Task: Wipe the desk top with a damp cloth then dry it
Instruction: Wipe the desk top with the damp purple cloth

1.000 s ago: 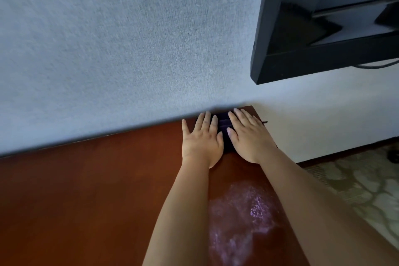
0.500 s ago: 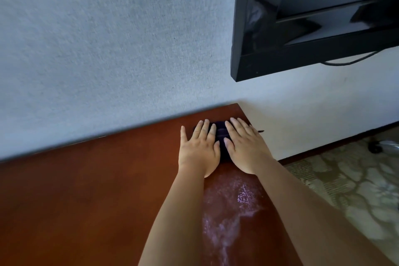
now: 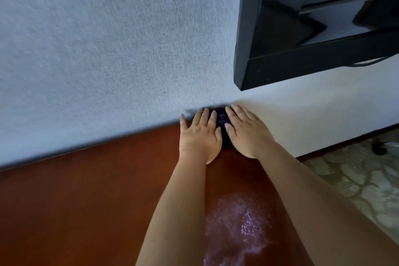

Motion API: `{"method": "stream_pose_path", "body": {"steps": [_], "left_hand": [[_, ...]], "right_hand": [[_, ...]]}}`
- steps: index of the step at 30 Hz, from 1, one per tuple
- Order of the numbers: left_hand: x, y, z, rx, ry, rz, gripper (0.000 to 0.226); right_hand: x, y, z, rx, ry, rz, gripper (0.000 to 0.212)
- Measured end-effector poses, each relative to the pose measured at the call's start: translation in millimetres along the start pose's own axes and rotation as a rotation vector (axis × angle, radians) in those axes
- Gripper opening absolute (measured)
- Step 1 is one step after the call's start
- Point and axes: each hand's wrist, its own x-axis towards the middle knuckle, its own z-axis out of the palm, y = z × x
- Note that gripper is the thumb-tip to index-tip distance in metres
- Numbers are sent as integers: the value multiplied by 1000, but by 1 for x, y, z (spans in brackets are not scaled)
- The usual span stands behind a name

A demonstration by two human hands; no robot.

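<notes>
Most of the dark cloth [image 3: 222, 123] is hidden under the two hands; only a narrow dark strip shows between them, at the far right corner of the desk [image 3: 86, 201], up against the wall [image 3: 108, 49]. The corner itself is covered. The left hand [image 3: 199, 137] and the right hand [image 3: 248, 133] lie side by side, palms down, fingers [image 3: 212, 117] straight and flat, pressing the cloth rather than gripping it. Both forearms reach forward from the lower edge. A pale wet smear [image 3: 239, 220] glistens on the red-brown desk between the forearms. A black monitor [image 3: 302, 67], cut off at the frame's top and right, hangs above.
</notes>
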Motion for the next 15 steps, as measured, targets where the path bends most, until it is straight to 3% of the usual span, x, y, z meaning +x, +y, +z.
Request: {"method": "stream_pose_path", "body": {"steps": [15], "left_hand": [[-102, 14, 7, 38, -77, 83, 55]], "right_hand": [[-113, -28, 4, -22, -68, 80, 57]]}}
